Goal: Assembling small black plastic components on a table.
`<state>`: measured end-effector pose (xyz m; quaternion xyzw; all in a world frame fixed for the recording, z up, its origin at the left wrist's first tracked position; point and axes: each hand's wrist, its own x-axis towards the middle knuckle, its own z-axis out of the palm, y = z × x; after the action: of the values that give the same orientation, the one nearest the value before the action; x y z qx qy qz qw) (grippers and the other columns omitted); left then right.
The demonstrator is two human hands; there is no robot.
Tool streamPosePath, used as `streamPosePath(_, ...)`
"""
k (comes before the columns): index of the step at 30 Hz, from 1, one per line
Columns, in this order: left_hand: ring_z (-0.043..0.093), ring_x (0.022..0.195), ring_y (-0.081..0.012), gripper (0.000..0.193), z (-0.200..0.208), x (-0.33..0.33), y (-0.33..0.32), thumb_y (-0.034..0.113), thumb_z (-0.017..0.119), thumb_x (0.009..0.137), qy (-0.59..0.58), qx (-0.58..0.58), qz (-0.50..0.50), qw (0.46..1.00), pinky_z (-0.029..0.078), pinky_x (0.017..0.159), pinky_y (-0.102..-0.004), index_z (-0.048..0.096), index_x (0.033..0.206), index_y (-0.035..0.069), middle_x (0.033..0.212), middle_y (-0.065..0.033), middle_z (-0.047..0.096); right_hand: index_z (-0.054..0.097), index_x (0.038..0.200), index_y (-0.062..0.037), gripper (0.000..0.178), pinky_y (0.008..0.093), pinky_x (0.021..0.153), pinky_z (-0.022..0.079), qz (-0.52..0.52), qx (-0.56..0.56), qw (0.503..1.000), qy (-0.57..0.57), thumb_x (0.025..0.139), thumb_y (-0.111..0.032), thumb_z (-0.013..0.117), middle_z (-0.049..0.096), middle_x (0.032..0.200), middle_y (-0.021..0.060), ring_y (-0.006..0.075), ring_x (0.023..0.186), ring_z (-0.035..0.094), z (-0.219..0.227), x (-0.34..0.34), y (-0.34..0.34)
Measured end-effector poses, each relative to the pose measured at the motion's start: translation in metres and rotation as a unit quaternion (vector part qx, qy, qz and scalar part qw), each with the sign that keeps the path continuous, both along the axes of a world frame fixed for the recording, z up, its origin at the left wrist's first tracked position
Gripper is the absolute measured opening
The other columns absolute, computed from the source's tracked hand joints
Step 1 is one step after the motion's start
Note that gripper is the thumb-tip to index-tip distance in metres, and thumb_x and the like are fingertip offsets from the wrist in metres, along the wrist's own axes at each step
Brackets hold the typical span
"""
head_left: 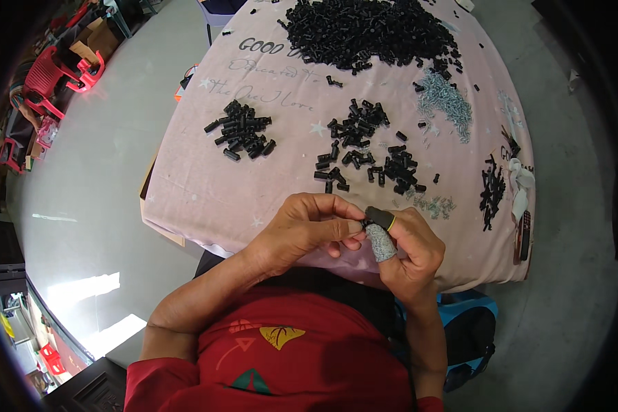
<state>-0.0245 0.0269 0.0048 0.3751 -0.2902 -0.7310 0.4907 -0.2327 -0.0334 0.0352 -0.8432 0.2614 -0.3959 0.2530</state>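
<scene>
My left hand (302, 225) and my right hand (413, 247) meet over the near edge of the table, both pinched closed. Between their fingertips is a small black plastic part (365, 224), mostly hidden by the fingers. On my right hand the thumb wears a grey knit finger sleeve (381, 243) and the forefinger a dark one (378, 218). Just beyond the hands lie loose black cylindrical parts (399, 170) and a scatter of tiny springs (434, 207). A looser cluster of black parts (359, 123) sits farther back.
A heap of black cylinders (244, 129) lies on the left of the pink tablecloth (185, 175). A large black pile (371, 31) covers the far end, beside small silvery pieces (446, 103). Thin black pieces (491, 192) and a white cloth (520, 185) are at the right edge.
</scene>
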Motion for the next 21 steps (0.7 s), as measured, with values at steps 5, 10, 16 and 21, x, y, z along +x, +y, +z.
streamPosePath(5,0.074,0.091,-0.0138,0.028,-0.002,0.0,0.0,0.015,0.075,0.1,-0.001,0.002,-0.002,1.0,0.058,0.075,-0.0255,0.071,0.122,-0.001,0.105,-0.0098,0.079,0.076,0.104,0.0032,0.027,0.0365,0.069,0.055,0.007,-0.036,0.999,0.017,0.077,0.007,0.076,0.075,0.094,0.0145,0.0299,0.078,0.069,0.002,0.0,-0.002)
streamPosePath(10,0.075,0.092,-0.0151,0.028,-0.004,0.002,0.0,0.014,0.076,0.099,0.009,0.004,-0.01,1.0,0.058,0.076,-0.0254,0.071,0.122,-0.002,0.105,-0.0119,0.079,0.076,0.106,0.0023,0.028,0.0355,0.071,0.056,0.008,-0.004,1.0,0.029,0.078,0.007,0.076,0.076,0.096,0.015,0.0297,0.081,0.071,0.007,0.0,0.001)
streamPosePath(16,0.075,0.096,-0.0154,0.028,-0.004,0.004,-0.001,0.013,0.075,0.099,0.041,0.022,-0.033,0.998,0.057,0.079,-0.0262,0.07,0.123,-0.002,0.106,-0.0125,0.079,0.078,0.106,0.001,0.027,0.0345,0.073,0.056,0.034,0.028,0.999,-0.004,0.079,0.004,0.077,0.076,0.099,0.0141,0.0273,0.082,0.071,0.001,-0.004,-0.006)
streamPosePath(21,0.075,0.099,-0.0143,0.029,-0.005,0.005,0.0,0.013,0.074,0.099,0.048,0.03,-0.045,0.997,0.056,0.08,-0.0255,0.07,0.123,-0.002,0.108,-0.0127,0.079,0.078,0.105,0.0014,0.024,0.0351,0.073,0.056,0.064,0.043,0.997,-0.018,0.081,0.003,0.078,0.077,0.099,0.013,0.0262,0.084,0.071,-0.001,-0.004,-0.011)
